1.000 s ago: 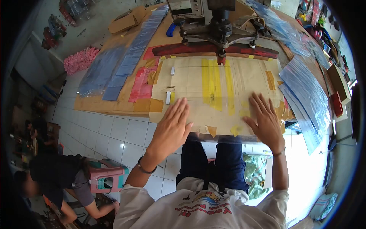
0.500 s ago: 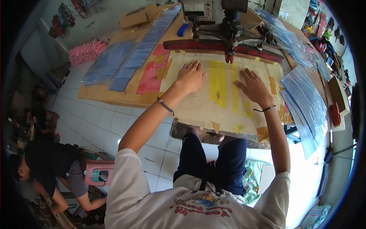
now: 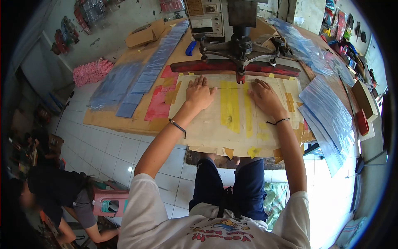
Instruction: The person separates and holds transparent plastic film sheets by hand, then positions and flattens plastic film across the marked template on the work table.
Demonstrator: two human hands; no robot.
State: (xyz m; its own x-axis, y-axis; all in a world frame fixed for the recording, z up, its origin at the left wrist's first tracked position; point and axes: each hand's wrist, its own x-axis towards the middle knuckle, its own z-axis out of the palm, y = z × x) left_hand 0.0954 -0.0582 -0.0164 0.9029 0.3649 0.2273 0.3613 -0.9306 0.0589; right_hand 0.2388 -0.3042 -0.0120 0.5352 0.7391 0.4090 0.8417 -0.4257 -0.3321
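Note:
My left hand lies flat on a large beige sheet, fingers spread near its far edge. My right hand rests on the same sheet farther right, fingers stretched out and palm down. Between the hands run strips of yellow tape stuck to the sheet. Just beyond my fingertips a long red and black press bar hangs from a metal press head. A gap shows between my fingers and the bar. Brown tape patches mark the sheet's right side.
Blue-tinted plastic sheets lie at the left, and more plastic sheets overhang the right edge. A blue cutter and a cardboard box sit at the back. Another person bends beside a pink stool at lower left.
The view has tilted up, so the bench and press sit lower in the picture. My right hand has shifted slightly forward and left over the sheet; my left hand stays flat.

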